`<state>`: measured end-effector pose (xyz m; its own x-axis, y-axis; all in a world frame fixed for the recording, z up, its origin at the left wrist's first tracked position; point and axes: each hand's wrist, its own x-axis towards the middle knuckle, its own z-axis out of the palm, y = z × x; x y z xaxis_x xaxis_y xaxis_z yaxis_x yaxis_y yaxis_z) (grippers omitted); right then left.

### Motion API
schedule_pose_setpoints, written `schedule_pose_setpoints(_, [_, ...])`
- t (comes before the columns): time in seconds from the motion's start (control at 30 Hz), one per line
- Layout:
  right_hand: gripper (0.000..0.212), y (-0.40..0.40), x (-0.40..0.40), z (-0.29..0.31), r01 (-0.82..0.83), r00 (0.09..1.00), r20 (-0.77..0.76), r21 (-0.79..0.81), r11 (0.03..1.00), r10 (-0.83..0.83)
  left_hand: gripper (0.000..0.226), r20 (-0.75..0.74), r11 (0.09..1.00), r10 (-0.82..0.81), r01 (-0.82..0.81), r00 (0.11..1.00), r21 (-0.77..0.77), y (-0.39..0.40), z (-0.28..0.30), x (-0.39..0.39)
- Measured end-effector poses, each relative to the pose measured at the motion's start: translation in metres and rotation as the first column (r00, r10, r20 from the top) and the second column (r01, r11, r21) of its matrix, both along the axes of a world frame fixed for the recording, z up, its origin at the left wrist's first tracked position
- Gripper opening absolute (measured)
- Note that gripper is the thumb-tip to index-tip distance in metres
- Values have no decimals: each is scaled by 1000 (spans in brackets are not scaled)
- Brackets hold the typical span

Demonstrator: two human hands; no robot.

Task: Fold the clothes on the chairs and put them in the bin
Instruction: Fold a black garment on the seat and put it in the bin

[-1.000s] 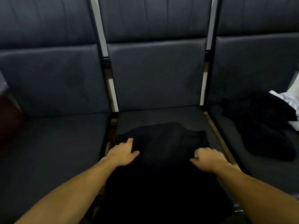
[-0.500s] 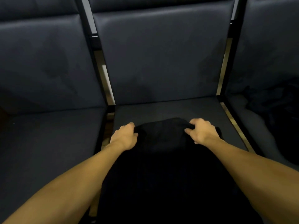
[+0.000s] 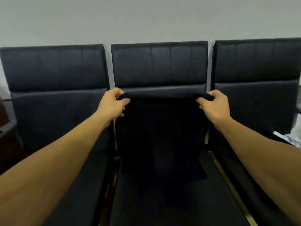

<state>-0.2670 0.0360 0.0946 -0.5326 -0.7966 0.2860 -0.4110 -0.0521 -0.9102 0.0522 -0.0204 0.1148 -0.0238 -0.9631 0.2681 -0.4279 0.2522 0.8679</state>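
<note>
- Left hand (image 3: 112,105) and right hand (image 3: 213,106) each pinch a top corner of the black fabric garment (image 3: 160,136).
- Garment hangs above the middle dark padded chair (image 3: 160,66), white cloth (image 3: 293,139) at 3 o'clock.

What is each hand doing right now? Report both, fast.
Left hand: closed, pinching the top left edge of the black garment.
Right hand: closed, pinching the garment's top right edge.

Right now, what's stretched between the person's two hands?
In the head view, the top edge of a black garment runs taut from the left hand to the right hand; both pinch it.
</note>
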Motion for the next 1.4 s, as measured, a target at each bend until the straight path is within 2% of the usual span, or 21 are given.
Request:
schedule_pose_setpoints(0.07, [16, 22, -1, 19, -23, 999, -45, -15, 1000, 23, 13, 128, 997, -11, 21, 992, -76, 21, 17, 11])
schedule_pose_setpoints(0.13, [16, 48, 0, 12, -37, 995, -97, 10, 999, 38, 17, 263, 995, -38, 61, 964, -80, 43, 11, 23])
schedule_pose_setpoints(0.2, [19, 81, 2, -15, -40, 982, -183, 81, 996, 54, 21, 348, 995, -87, 98, 934, -14, 70, -14, 33])
schedule_pose_setpoints(0.27, [22, 113, 2, -60, -47, 953, -280, 248, 967, 118, 18, 439, 979, -201, 169, 876, 111, 98, -55, 37])
schedule_pose_setpoints(0.33, [21, 144, -2, -114, -74, 917, -315, 462, 884, 242, 15, 540, 919, -377, 228, 753, 323, 125, -110, 40])
schedule_pose_setpoints(0.4, [23, 167, -8, -164, -134, 860, -278, 687, 714, 429, 21, 560, 785, -587, 242, 585, 570, 147, -163, 39])
schedule_pose_setpoints(0.47, [26, 180, -14, -200, -154, 778, -231, 832, 533, 585, 26, 549, 704, -675, 208, 492, 679, 163, -203, 34])
schedule_pose_setpoints(0.5, [26, 185, -17, -214, -142, 758, -221, 862, 486, 614, 28, 570, 716, -666, 196, 482, 670, 170, -220, 30])
schedule_pose_setpoints(0.53, [26, 185, -17, -218, -127, 750, -237, 865, 486, 618, 31, 622, 762, -624, 194, 473, 618, 174, -226, 25])
schedule_pose_setpoints(0.63, [27, 183, -11, -226, -122, 738, -308, 814, 568, 601, 42, 726, 842, -538, 250, 428, 477, 177, -242, 10])
schedule_pose_setpoints(0.73, [36, 178, -1, -235, -175, 679, -341, 785, 594, 651, 50, 739, 833, -553, 248, 385, 494, 175, -252, 3])
schedule_pose_setpoints(0.87, [46, 178, 2, -248, -199, 579, -265, 871, 448, 771, 52, 751, 810, -585, 262, 307, 524, 178, -261, 5])
schedule_pose_setpoints(0.93, [38, 177, 1, -249, -204, 598, -252, 870, 449, 761, 50, 725, 781, -623, 289, 295, 554, 179, -258, 5])
schedule_pose_setpoints(1.03, [24, 183, -4, -253, -247, 613, -166, 888, 387, 772, 47, 609, 664, -748, 323, 266, 675, 186, -248, 3])
schedule_pose_setpoints(1.1, [22, 190, -7, -250, -300, 617, -39, 911, 281, 786, 43, 484, 541, -841, 325, 244, 776, 190, -241, 4])
schedule_pose_setpoints(1.17, [22, 199, -8, -241, -375, 654, 164, 918, 128, 739, 43, 334, 403, -909, 329, 248, 854, 192, -237, 5])
schedule_pose_setpoints(1.2, [24, 202, -8, -236, -404, 654, 247, 913, 55, 715, 42, 300, 373, -921, 338, 248, 864, 192, -237, 5])
schedule_pose_setpoints(1.23, [26, 203, -9, -233, -426, 648, 292, 904, 17, 703, 40, 317, 390, -915, 350, 248, 852, 191, -237, 5])
schedule_pose_setpoints(1.27, [28, 203, -11, -230, -445, 647, 304, 895, 23, 699, 37, 371, 447, -891, 365, 262, 817, 190, -239, 5])
schedule_pose_setpoints(1.3, [28, 200, -13, -230, -450, 661, 266, 889, 87, 701, 35, 439, 527, -847, 373, 300, 763, 187, -240, 5])
schedule_pose_setpoints(1.4, [15, 183, -19, -233, -290, 756, -72, 854, 431, 651, 29, 513, 703, -691, 309, 509, 641, 173, -247, 1])
